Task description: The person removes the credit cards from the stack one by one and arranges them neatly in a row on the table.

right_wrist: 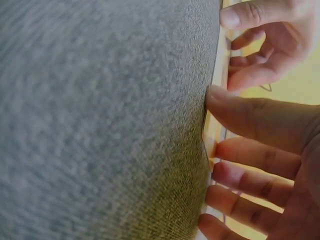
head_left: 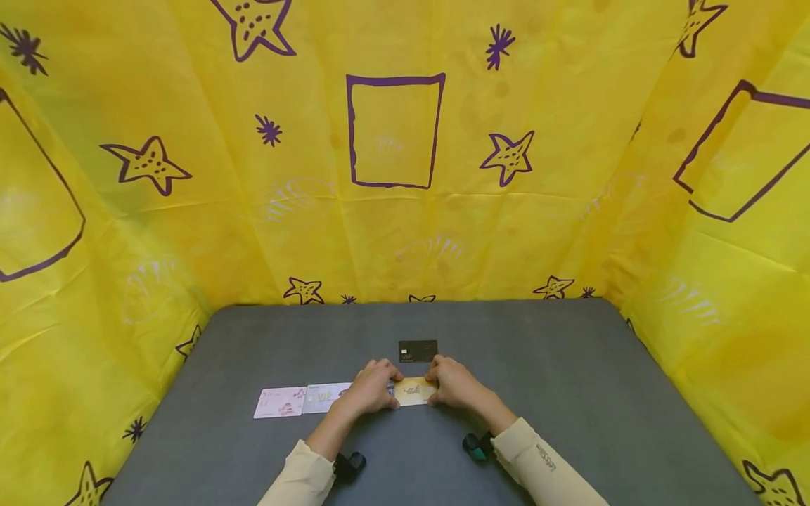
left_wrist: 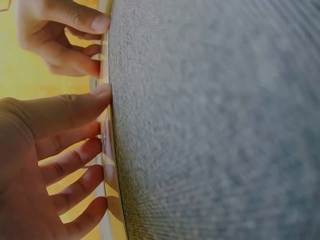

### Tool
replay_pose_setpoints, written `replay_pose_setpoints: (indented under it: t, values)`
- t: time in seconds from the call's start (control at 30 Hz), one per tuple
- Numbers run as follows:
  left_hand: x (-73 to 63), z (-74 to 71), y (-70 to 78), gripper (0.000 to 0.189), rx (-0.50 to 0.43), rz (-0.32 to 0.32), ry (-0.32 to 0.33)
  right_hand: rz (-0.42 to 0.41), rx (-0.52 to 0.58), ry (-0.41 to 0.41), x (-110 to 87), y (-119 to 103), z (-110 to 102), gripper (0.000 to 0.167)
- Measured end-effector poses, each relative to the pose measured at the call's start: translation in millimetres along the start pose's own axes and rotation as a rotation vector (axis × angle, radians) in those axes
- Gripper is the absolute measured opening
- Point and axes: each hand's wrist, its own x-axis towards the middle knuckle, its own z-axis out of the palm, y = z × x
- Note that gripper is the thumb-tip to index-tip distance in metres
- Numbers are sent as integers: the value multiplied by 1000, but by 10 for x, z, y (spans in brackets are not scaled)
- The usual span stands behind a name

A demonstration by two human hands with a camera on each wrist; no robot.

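A gold card [head_left: 412, 391] lies flat on the grey table between my two hands. My right hand [head_left: 457, 383] holds its right end, thumb at the near edge and fingertips at the far edge. My left hand [head_left: 373, 386] grips at its left end in the same way, thumb near and index finger far. A strip of a dark patterned card [head_left: 390, 388] shows beside the left fingers, mostly hidden under that hand. Further left, a silver VIP card [head_left: 323, 397] adjoins a pink card [head_left: 279, 403]. Behind the gold card lies a black VIP card [head_left: 418, 350], close to the right fingertips.
The grey table [head_left: 538, 351] extends around the cards. Yellow cloth walls [head_left: 392, 239] with purple star drawings enclose its back and sides. Dark wrist straps with cameras [head_left: 476, 446] sit below both hands, near the tabletop.
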Motion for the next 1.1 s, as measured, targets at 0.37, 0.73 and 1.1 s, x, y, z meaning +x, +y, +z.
replay_pose_setpoints:
  t: [0.37,0.73,1.1]
  values:
    - [5,-43,34,42,39,-27,1,-31,-91,0,79,-40,9,29]
    - [24,-51,63,41,43,-26,-7,-31,-40,30,58,1,27,28]
    - [23,-28,65,41,33,-23,-9,-29,-27,32,35,19,35,24]
